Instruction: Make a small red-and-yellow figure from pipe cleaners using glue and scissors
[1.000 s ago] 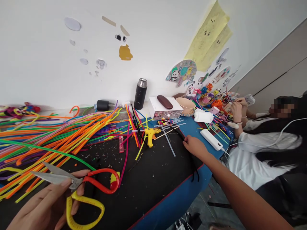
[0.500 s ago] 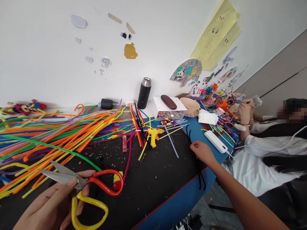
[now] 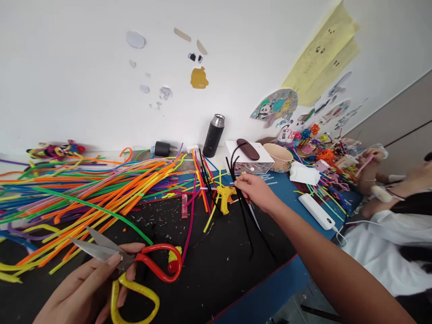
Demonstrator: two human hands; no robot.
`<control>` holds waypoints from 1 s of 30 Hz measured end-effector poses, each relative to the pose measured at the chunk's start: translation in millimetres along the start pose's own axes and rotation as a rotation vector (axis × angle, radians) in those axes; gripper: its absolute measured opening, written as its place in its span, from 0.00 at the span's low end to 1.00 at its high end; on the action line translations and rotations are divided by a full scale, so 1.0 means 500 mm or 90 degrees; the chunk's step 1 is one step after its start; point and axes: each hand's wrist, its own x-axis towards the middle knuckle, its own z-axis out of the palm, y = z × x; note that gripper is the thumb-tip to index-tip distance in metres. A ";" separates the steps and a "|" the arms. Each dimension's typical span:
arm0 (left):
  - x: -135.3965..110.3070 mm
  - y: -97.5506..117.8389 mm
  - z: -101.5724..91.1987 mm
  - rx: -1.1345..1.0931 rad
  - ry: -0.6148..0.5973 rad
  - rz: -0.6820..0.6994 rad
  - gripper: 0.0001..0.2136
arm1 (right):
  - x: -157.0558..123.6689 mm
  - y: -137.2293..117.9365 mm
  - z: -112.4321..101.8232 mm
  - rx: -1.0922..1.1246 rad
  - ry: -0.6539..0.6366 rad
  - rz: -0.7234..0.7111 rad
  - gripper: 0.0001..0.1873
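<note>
Scissors (image 3: 126,261) with one red and one yellow handle loop are in my left hand (image 3: 83,285), gripped around the pivot, with the blades parted and pointing left. My right hand (image 3: 254,191) pinches several black pipe cleaners (image 3: 246,225) near their upper part; their ends spread above and below the fingers. Just left of that hand lies a yellow glue gun (image 3: 224,199) on the black mat (image 3: 216,270). A large pile of colourful pipe cleaners (image 3: 111,189) stretches across the left side. A small red and yellow piece (image 3: 173,261) shows partly behind the red handle.
Along the wall stand a black thermos (image 3: 213,137), a white box (image 3: 266,158) with a brown case (image 3: 248,149) on it, and a beige basket (image 3: 278,155). A white power bank (image 3: 316,211) with a cable lies to the right. A co-worker's hands (image 3: 371,162) handle a pink strip.
My right hand has moved left with the black pipe cleaners, lifting them off the table's right part toward the glue gun. The scissors stay in my left hand. The view has shifted somewhat.
</note>
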 end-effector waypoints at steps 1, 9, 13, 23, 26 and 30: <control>0.001 0.000 0.000 0.010 -0.004 0.012 0.25 | 0.028 -0.009 0.014 -0.005 -0.008 -0.010 0.15; -0.017 0.029 0.020 0.013 -0.017 0.047 0.24 | 0.206 -0.063 0.081 -0.072 0.014 -0.048 0.14; -0.017 0.035 0.014 0.004 -0.069 0.017 0.26 | 0.160 -0.072 0.129 -0.071 0.042 -0.115 0.15; -0.019 0.075 0.021 -0.166 -0.086 0.124 0.26 | -0.090 -0.118 0.292 -0.133 -0.286 -0.416 0.09; -0.021 0.083 0.014 -0.191 -0.090 0.182 0.24 | -0.100 -0.121 0.332 -0.167 -0.267 -0.513 0.12; -0.022 0.087 0.008 -0.214 -0.094 0.221 0.22 | -0.110 -0.125 0.369 -0.214 -0.256 -0.550 0.16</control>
